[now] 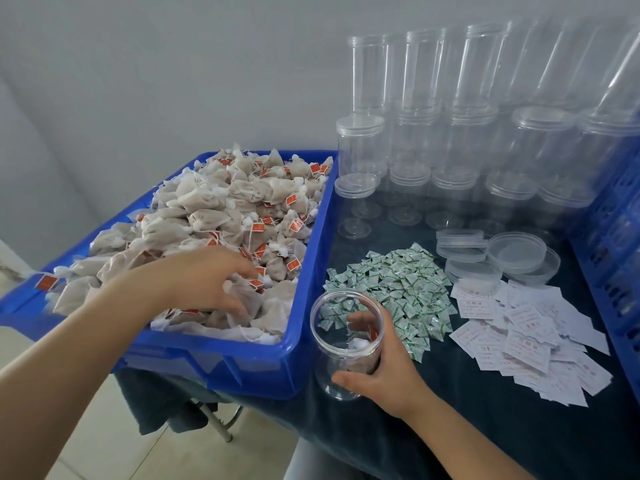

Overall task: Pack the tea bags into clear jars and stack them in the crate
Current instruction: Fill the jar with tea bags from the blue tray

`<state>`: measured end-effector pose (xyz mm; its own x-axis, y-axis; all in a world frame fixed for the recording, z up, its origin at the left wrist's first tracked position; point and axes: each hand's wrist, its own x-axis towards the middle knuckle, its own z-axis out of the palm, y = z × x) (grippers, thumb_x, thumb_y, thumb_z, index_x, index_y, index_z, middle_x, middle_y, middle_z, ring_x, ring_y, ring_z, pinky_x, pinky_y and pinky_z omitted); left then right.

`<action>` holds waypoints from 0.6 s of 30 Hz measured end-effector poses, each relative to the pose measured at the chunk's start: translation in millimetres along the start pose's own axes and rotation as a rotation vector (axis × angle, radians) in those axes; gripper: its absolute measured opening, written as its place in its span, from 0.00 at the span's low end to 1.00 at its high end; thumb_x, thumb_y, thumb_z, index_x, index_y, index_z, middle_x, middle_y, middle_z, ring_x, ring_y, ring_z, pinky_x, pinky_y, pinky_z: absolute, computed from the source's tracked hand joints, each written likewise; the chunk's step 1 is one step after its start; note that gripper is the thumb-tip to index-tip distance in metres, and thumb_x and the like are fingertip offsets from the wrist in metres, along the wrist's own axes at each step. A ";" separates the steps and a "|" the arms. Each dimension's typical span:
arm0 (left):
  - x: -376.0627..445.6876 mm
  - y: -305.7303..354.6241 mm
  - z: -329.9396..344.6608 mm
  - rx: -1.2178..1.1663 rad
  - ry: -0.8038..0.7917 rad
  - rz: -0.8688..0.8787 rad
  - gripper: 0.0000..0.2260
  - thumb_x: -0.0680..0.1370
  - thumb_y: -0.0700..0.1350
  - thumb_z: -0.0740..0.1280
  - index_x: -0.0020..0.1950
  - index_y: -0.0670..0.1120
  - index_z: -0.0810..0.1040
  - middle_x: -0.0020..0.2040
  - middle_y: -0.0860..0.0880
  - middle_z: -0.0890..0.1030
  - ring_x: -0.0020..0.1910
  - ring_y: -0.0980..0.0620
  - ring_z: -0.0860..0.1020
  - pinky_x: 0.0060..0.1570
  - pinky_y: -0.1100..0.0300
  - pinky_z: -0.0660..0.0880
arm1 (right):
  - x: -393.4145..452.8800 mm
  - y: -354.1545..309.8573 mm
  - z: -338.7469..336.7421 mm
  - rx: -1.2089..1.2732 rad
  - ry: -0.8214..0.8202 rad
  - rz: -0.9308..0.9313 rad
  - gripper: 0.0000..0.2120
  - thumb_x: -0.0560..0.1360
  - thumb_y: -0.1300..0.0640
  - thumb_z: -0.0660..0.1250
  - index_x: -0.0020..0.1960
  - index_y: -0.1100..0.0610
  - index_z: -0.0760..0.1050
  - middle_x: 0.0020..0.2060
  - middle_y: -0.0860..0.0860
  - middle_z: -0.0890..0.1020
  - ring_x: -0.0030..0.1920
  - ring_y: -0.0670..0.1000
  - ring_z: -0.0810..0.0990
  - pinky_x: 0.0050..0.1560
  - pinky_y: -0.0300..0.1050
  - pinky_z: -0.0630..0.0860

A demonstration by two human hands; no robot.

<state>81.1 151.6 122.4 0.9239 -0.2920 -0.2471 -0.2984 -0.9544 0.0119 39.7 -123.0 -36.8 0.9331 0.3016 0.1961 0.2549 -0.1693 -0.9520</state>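
A dark cloth-covered table [433, 427] stands against a pale wall. The left hand [204, 282] digs curled fingers into tea bags [242, 202] heaped in the blue bin [301, 341] — the right hand [384, 372] grips an open clear jar [346, 344] just beside the bin's edge, a bag or two inside. The blue crate [620, 237] stands at the right edge.

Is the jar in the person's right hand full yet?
Nearly empty. The jar is lidless, held by the right hand, with only a tea bag or two low inside.

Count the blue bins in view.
2: the tray of tea bags at left, and the slotted crate at the right edge, partly cut off. Others may be out of frame.
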 end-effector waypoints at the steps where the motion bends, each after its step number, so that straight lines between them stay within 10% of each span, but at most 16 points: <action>1: -0.2 -0.2 2.4 0.019 -0.019 -0.009 0.27 0.70 0.59 0.73 0.68 0.59 0.71 0.63 0.60 0.73 0.52 0.64 0.68 0.53 0.68 0.68 | 0.1 0.6 0.1 0.004 0.003 0.000 0.47 0.56 0.42 0.80 0.67 0.24 0.58 0.58 0.32 0.73 0.65 0.40 0.73 0.61 0.38 0.70; 18: 21.2 1.3 26.5 0.266 0.069 -0.014 0.11 0.70 0.51 0.64 0.52 0.55 0.75 0.45 0.58 0.76 0.44 0.57 0.72 0.49 0.55 0.56 | 0.0 5.7 -1.0 0.020 0.012 -0.003 0.47 0.55 0.41 0.80 0.66 0.23 0.58 0.58 0.32 0.74 0.65 0.39 0.72 0.57 0.29 0.71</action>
<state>93.9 145.8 91.5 0.9399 -0.2909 -0.1790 -0.3292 -0.9111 -0.2479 41.4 -124.9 -41.9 0.9352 0.2908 0.2018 0.2527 -0.1493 -0.9559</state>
